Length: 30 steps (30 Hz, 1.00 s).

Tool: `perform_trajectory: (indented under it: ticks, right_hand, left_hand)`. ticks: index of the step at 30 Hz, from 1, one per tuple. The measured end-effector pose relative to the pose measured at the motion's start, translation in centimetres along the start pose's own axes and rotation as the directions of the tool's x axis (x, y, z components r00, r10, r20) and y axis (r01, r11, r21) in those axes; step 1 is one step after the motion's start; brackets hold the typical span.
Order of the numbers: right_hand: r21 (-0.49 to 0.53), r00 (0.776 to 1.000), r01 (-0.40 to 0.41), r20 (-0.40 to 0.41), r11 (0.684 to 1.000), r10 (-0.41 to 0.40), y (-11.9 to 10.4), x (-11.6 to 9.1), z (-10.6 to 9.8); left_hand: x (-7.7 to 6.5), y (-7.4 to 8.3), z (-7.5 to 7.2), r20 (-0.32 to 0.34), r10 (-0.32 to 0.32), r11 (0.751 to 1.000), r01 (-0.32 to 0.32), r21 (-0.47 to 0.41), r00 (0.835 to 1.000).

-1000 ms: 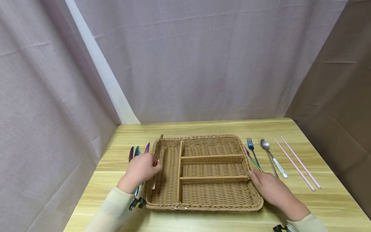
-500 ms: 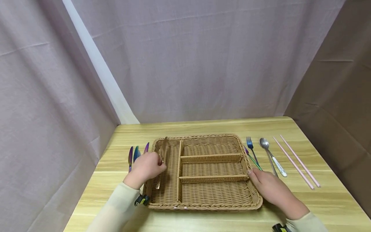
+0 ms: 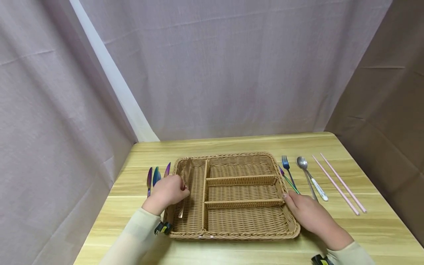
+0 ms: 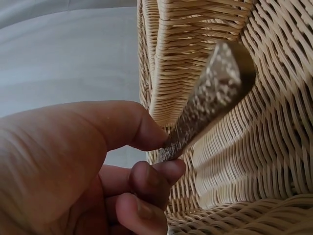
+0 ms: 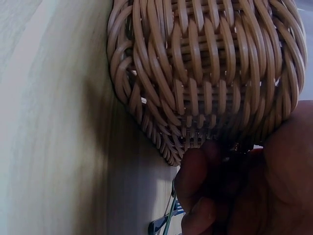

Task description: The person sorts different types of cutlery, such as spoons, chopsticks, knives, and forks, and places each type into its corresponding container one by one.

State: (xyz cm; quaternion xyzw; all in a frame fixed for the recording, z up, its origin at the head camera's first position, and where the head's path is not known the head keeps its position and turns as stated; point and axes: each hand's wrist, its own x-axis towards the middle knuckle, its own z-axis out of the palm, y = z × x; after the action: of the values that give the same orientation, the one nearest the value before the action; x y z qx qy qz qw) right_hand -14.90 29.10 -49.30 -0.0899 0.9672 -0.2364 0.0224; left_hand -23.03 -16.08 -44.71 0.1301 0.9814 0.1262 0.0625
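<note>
Since purple and teal knives [image 3: 149,180] poke out from behind the left grip [image 3: 167,189] on the tabletop [image 3: 129,198], a careless backswing could, I'd say, scatter them. Just below, the camera [image 3: 163,228] on that wrist overlaps the left rim of the basket [image 3: 248,236] and might snag on the wicker. The left grip is closed to a pinch, thumb and fingertips on a coppery knife [image 3: 187,173], which slants within the long left compartment; I can't tell whether it touches the bottom. So narrow a hold could let the knife twist and its blade knock the wall. Beyond the basket's right rim lie two forks [image 3: 286,167], so near that any shift rightward would likely push them into the spoons [image 3: 302,163]. The right grip [image 3: 311,213] is closed on that rim, its fingers mostly hidden; a tug there could tilt the basket or drag it sideways. Farthest right, the chopsticks [image 3: 338,184] seem safest, though a bump might roll them.
</note>
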Motion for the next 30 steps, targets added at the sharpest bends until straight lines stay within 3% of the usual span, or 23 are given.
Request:
perform_trajectory:
  ticks: [6,20,30]
  right_hand:
    - [0.007,1.0,0.009,-0.007,1.0,-0.009,0.0,-0.1,0.0]
    - [0.001,1.0,0.021,-0.021,1.0,-0.021,0.2,0.0,0.3]
    - [0.005,0.999,0.027,-0.019,1.0,-0.027,0.4,0.1,0.4]
  left_hand:
    - [0.1,0.1,-0.1,0.03,0.009,1.0,-0.008,-0.009,1.0]
    - [1.1,0.0,0.0,0.125,-0.039,0.999,0.038,0.013,0.991]
    - [2.0,0.8,0.3,0.155,-0.065,0.997,0.06,0.042,0.986]
